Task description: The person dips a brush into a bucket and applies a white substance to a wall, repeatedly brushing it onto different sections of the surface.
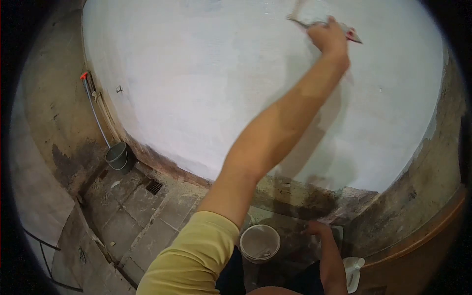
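My left hand (328,37) reaches up to the white-coated wall (196,73), its fingers closed around a flat, wide-edged trowel (353,34) with a reddish part. The tool lies against or very near the wall, beside a wet-looking patch. Low on the right, my right hand (318,228) has curled fingers; what they hold, if anything, is unclear. A pale flat edge (338,235) shows beside that wrist. To the left of my right hand stands a round white bucket (260,242) with some material inside.
A dark bucket (119,157) stands in the left corner, near a long pole with an orange top (84,75). A drain grate (154,187) is set in the tiled floor (147,216). At lower right are a white jug (353,273) and a brown curved edge (418,238).
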`<state>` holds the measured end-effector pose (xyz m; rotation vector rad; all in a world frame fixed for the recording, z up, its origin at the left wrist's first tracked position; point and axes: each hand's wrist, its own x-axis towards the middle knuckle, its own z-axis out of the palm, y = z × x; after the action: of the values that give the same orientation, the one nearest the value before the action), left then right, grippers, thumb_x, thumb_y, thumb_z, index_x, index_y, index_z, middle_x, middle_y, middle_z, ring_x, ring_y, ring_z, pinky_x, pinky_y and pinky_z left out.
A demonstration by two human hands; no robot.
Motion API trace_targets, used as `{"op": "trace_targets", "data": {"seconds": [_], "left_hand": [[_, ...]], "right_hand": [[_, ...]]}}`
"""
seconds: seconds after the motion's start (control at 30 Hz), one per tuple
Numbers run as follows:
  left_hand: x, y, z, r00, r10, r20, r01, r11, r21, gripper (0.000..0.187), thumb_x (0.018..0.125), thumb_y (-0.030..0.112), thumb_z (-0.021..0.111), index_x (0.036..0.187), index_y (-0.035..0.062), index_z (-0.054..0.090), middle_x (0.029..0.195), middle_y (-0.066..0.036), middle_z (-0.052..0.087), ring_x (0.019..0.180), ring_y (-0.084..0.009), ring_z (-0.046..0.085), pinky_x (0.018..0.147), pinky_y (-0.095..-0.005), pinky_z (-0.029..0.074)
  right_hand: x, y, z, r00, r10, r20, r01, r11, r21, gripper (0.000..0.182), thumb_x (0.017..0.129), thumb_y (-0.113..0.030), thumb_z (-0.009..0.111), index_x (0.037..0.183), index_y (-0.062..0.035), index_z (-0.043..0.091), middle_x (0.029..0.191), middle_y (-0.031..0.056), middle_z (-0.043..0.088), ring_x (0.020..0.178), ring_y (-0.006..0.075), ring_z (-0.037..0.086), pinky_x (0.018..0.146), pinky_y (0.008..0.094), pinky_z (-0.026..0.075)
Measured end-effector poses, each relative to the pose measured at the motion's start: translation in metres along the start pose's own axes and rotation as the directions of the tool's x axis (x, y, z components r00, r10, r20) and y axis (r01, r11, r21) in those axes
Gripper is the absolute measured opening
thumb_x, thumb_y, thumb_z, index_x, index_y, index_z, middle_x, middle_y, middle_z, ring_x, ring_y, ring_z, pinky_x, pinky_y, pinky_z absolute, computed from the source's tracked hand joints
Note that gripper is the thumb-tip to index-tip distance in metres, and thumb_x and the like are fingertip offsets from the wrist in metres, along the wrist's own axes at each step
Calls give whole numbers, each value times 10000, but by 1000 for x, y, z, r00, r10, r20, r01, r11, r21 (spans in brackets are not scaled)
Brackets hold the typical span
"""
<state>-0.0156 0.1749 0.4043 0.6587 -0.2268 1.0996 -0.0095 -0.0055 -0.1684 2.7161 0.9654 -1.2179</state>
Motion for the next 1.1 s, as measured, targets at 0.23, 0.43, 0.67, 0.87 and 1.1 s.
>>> {"op": "trace_targets", "data": {"seconds": [0.23, 0.43, 0.67, 0.87, 1.1], "left_hand": [[-6, -3, 2, 979, 178, 101, -190, 973, 128, 267, 883, 86, 573, 699, -75, 465, 648, -139, 580, 515, -238, 623, 449, -330, 495], [88, 54, -15, 992, 125, -3, -125, 990, -57, 155, 904, 67, 538, 879, -80, 495, 780, -179, 616, 593, -240, 621, 503, -340, 547], [68, 54, -13, 997, -58, -54, 51, 993, -109, 153, 911, 58, 516, 944, -84, 469, 810, -187, 594, 643, -251, 625, 502, -338, 557], [-9, -12, 19, 992, -119, 47, 121, 992, -39, 242, 890, 91, 562, 739, -76, 471, 680, -153, 579, 518, -245, 620, 447, -340, 512], [-76, 23, -10, 900, -305, 311, 365, 919, -153, 177, 925, 58, 490, 869, -98, 426, 799, -190, 562, 588, -263, 596, 554, -360, 543]], "right_hand": [[13, 7, 10, 972, -164, -168, 147, 983, -109, 595, 767, -485, 657, 1125, -13, 605, 1094, 187, 620, 1012, 345, 586, 850, 438, 460], [-3, -16, -9, 994, -92, -53, 89, 994, -65, 622, 754, -500, 665, 1127, -5, 608, 1124, 174, 611, 1057, 343, 568, 874, 439, 454], [9, -13, -4, 999, -43, -25, 44, 998, 40, 683, 734, -515, 686, 1177, -6, 576, 1173, 182, 581, 1062, 350, 566, 890, 434, 459], [11, -19, -3, 996, -79, -41, 75, 993, -94, 680, 737, -513, 683, 1184, -15, 567, 1181, 174, 577, 1057, 353, 565, 892, 434, 457], [31, -5, 14, 981, -168, -102, 148, 973, -176, 599, 754, -529, 650, 1035, 1, 642, 1025, 198, 635, 964, 349, 604, 821, 445, 472]]}}
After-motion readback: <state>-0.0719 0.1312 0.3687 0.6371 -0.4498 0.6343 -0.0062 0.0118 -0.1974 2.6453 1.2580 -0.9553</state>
